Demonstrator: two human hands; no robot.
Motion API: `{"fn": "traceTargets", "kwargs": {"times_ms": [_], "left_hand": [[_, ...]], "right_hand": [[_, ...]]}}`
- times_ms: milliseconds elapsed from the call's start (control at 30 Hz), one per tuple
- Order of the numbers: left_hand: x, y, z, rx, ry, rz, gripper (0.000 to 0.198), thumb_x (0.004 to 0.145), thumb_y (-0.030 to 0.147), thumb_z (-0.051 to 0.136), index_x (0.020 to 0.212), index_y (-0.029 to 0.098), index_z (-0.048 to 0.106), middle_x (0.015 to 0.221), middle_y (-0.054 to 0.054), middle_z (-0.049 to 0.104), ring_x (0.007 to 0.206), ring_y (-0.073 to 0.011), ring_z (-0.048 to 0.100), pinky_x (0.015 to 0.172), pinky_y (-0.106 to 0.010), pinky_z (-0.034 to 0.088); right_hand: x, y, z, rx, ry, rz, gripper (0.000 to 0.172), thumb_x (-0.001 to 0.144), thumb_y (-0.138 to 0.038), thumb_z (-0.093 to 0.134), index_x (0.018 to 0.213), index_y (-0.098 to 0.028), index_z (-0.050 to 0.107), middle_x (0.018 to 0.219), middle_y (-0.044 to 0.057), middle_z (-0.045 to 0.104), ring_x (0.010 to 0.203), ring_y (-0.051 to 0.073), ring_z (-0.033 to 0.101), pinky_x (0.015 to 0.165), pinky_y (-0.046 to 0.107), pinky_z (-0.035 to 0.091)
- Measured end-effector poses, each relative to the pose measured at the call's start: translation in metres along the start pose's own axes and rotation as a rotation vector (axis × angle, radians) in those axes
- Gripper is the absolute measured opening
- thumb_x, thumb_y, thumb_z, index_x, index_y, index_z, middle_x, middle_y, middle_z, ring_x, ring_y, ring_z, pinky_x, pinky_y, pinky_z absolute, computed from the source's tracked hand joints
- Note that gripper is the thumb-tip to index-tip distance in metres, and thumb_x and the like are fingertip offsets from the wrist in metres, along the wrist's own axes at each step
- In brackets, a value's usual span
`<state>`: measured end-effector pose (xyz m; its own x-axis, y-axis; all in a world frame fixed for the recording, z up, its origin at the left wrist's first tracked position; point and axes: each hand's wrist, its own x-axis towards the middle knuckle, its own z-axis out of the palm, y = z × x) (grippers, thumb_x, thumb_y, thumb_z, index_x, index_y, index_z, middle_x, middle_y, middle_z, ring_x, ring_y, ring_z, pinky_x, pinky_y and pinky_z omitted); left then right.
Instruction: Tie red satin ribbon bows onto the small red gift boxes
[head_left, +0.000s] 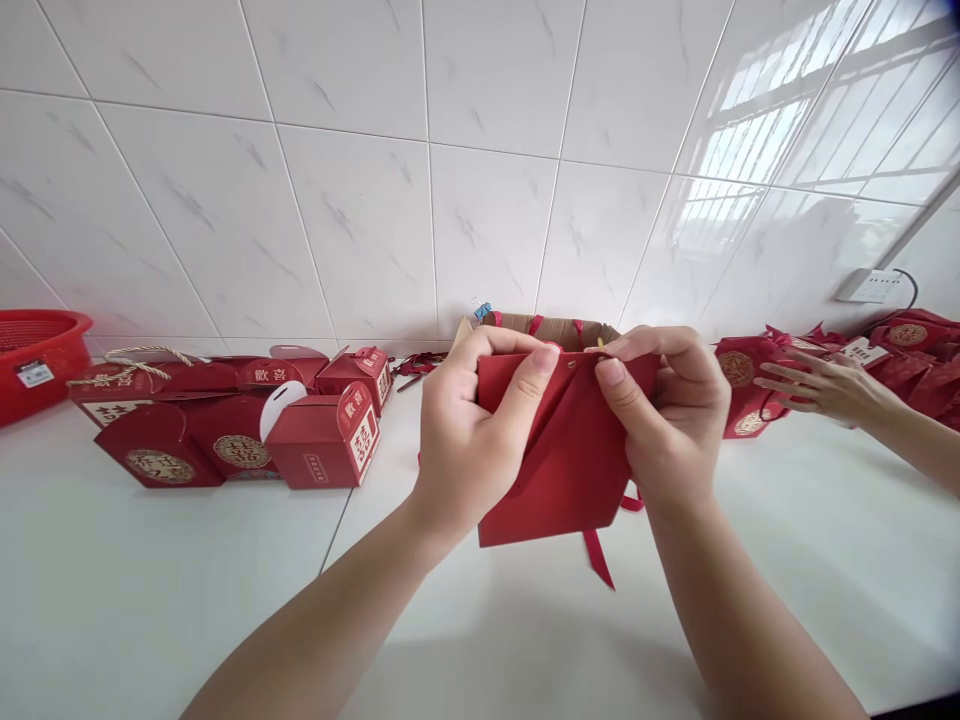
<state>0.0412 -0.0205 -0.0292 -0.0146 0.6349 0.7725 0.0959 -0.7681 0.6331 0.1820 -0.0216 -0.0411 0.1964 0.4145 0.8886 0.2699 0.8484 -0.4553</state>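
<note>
Between my two hands, above the white table, hangs a red paper gift bag [574, 460]. My left hand [480, 430] pinches its upper left edge, thumb in front and fingers behind. The upper right edge is gripped by my right hand [667, 415], its thumb near a small yellowish piece [600, 344] at the top. A small hole shows in the top edge between the thumbs. Below the bag a red ribbon [598, 560] dangles, with another loop at the right. The far side of the bag is hidden.
At the left stand several red gift boxes [322, 440] and a red plastic basket [45, 360]. A cardboard box [517, 326] with ribbons sits against the tiled wall. On the right, another person's hand [832, 385] is at more red bags [739, 370]. A power strip [870, 286] is behind.
</note>
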Motion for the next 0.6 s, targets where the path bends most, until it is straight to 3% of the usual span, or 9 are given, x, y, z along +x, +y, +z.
{"fn": "traceTargets", "kwargs": {"times_ms": [167,333,600], "left_hand": [[-0.0007,0.0020,-0.0002,0.029,0.011,-0.024,0.020,0.086,0.034,0.058,0.073,0.020,0.056,0.069,0.001,0.058,0.062,-0.0108,0.058,0.058,-0.023,0.050],[-0.0021,0.0041,-0.0004,0.064,0.029,-0.011,0.021,0.087,0.035,0.057,0.073,0.020,0.053,0.067,0.001,0.058,0.058,-0.0104,0.056,0.053,-0.022,0.047],[-0.0033,0.0028,0.0006,0.104,0.043,0.114,0.017,0.088,0.030,0.056,0.074,0.021,0.054,0.071,0.001,0.064,0.070,-0.0127,0.061,0.059,-0.023,0.050]], "right_hand": [[0.0018,-0.0008,-0.0018,0.007,-0.085,-0.033,0.007,0.082,-0.021,0.063,0.079,-0.026,0.059,0.076,0.001,0.057,0.073,0.017,0.057,0.072,0.037,0.050],[0.0019,-0.0014,-0.0027,-0.025,-0.160,-0.090,0.007,0.079,-0.020,0.066,0.075,-0.025,0.062,0.083,0.003,0.059,0.085,0.021,0.057,0.080,0.042,0.050],[0.0022,-0.0019,-0.0030,-0.035,-0.140,-0.126,0.011,0.076,-0.015,0.068,0.076,-0.025,0.065,0.089,0.004,0.057,0.089,0.022,0.060,0.082,0.044,0.052]]}}
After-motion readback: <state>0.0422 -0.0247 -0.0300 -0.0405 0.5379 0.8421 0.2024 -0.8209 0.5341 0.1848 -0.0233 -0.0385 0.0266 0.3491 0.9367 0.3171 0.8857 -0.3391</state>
